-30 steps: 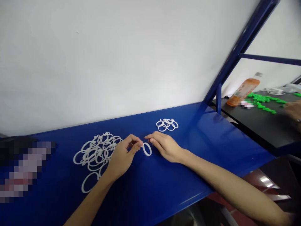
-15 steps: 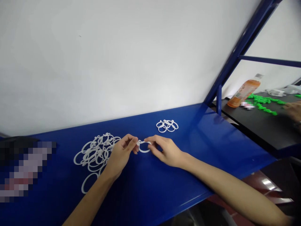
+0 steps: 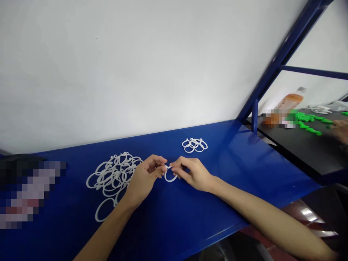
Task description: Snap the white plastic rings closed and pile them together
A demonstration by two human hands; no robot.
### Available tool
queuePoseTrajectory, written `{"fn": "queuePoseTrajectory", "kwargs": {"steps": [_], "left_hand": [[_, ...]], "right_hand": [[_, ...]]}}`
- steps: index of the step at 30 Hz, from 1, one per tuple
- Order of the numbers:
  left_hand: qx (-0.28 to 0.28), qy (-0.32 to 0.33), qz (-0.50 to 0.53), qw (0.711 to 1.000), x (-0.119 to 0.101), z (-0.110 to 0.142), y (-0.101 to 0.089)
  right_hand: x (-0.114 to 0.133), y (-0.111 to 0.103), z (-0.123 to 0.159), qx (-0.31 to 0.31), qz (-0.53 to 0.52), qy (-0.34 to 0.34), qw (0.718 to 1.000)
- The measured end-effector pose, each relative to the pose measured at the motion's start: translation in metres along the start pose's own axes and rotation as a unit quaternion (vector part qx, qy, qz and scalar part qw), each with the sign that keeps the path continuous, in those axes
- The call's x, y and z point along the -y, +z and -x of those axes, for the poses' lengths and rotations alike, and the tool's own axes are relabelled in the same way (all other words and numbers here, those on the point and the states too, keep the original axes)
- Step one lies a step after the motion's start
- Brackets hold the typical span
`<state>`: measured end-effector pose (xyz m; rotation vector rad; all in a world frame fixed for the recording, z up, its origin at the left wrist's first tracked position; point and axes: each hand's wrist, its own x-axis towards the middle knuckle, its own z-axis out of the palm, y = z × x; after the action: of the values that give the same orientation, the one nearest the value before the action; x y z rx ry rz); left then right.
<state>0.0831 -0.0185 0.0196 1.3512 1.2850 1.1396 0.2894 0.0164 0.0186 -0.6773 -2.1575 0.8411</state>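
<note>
A small white ring [image 3: 170,180] is held between my two hands above the blue table. My left hand [image 3: 148,175] pinches its left side with thumb and fingers. On the other side, my right hand [image 3: 192,173] grips the upper right part of the same ring; the fingertips of both hands hide its top. Left of my left hand lies a tangled heap of white rings [image 3: 104,180] with small knobs, partly covered by that hand and forearm. Beyond my right hand sits a smaller group of several white rings [image 3: 194,145].
The blue table [image 3: 217,210] meets a white wall [image 3: 136,72] at the back. A blue metal frame [image 3: 254,116] stands at right. Past it, a black table [image 3: 307,152] carries green pieces [image 3: 310,119], a bottle [image 3: 290,101] and another person's hand [image 3: 341,130].
My left hand has shifted right, closer to my right hand. The ring has turned between my fingers, and its loop now hangs lower with its top covered.
</note>
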Motion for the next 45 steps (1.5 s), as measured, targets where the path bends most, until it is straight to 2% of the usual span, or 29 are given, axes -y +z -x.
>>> {"fn": "queuePoseTrajectory", "kwargs": {"steps": [5,11,15,18,22,25,28,31,34,38,45], "left_hand": [[-0.009,0.030,-0.078,0.996,0.003,0.002,0.000],[-0.008,0.061,-0.122,0.991,0.003,0.004,-0.003],[0.002,0.078,-0.148,0.986,0.002,0.002,-0.001],[0.007,0.090,-0.218,0.972,-0.002,0.000,0.000],[-0.031,0.120,-0.315,0.941,-0.006,-0.006,-0.020],[-0.047,0.104,-0.381,0.918,-0.006,-0.012,-0.048],[-0.017,0.121,-0.475,0.871,-0.002,-0.017,-0.073],[0.018,0.129,-0.526,0.841,0.004,-0.019,-0.086],[0.049,0.125,-0.537,0.833,0.011,-0.019,-0.089],[0.075,0.108,-0.558,0.819,0.020,-0.017,-0.089],[0.054,0.117,-0.564,0.815,0.014,-0.016,-0.079]], "right_hand": [[0.004,-0.003,0.000,0.023,-0.026,-0.022,0.999],[0.009,-0.004,0.002,0.052,0.012,-0.051,0.997],[0.003,-0.005,0.001,0.036,0.081,-0.069,0.994],[-0.004,-0.009,-0.002,0.022,0.172,-0.069,0.982],[-0.010,-0.024,-0.008,-0.014,0.309,-0.027,0.951],[-0.014,-0.042,-0.010,-0.035,0.430,0.038,0.901],[-0.019,-0.061,-0.012,-0.063,0.509,0.112,0.851],[-0.023,-0.074,-0.012,-0.080,0.541,0.168,0.820],[-0.025,-0.080,-0.012,-0.069,0.545,0.193,0.813],[-0.025,-0.079,-0.012,-0.045,0.533,0.203,0.820],[-0.029,-0.074,-0.011,-0.001,0.522,0.205,0.828]]}}
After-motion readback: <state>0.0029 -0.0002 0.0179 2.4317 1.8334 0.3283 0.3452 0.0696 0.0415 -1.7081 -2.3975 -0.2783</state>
